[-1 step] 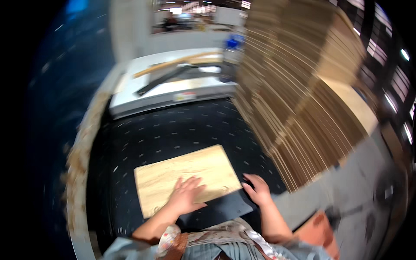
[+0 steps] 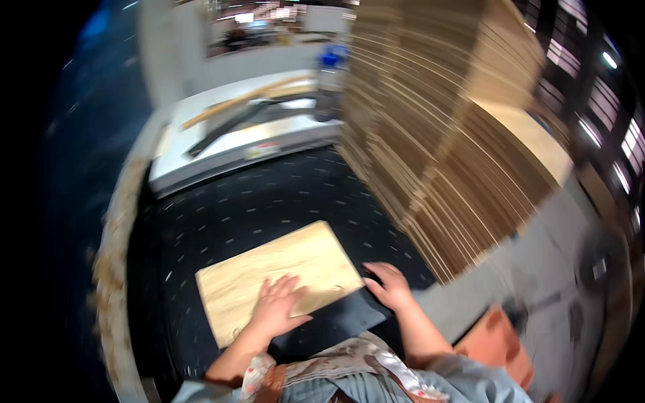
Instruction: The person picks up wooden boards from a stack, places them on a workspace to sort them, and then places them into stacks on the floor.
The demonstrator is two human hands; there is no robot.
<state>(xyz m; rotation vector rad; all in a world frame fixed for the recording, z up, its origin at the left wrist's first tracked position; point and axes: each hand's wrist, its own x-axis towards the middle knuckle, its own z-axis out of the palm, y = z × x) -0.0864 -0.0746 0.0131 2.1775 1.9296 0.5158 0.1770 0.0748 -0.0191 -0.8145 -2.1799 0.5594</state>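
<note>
A pale wood-grain board (image 2: 279, 269) lies flat on a black work surface (image 2: 248, 208) that is speckled with short white marks. My left hand (image 2: 277, 305) rests on the board's front part, fingers spread and palm down. At the board's right corner is my right hand (image 2: 390, 284), thumb and fingers apart with nothing between them. Its thumb is close to the board's edge; I cannot tell whether they touch. A dark grey smooth patch (image 2: 346, 312) shows in front of the board, between my hands.
Tall stacks of brown sheets (image 2: 430, 134) stand along the right side. Behind the black surface, a white platform (image 2: 168, 161) carries a long wooden strip (image 2: 248, 99), a dark bar (image 2: 225, 127) and a blue-capped bottle (image 2: 327, 87). An orange-red piece (image 2: 497, 346) lies at the lower right.
The whole view has shifted, so the platform and stacks appear farther left. Both hands keep about the same place relative to the board.
</note>
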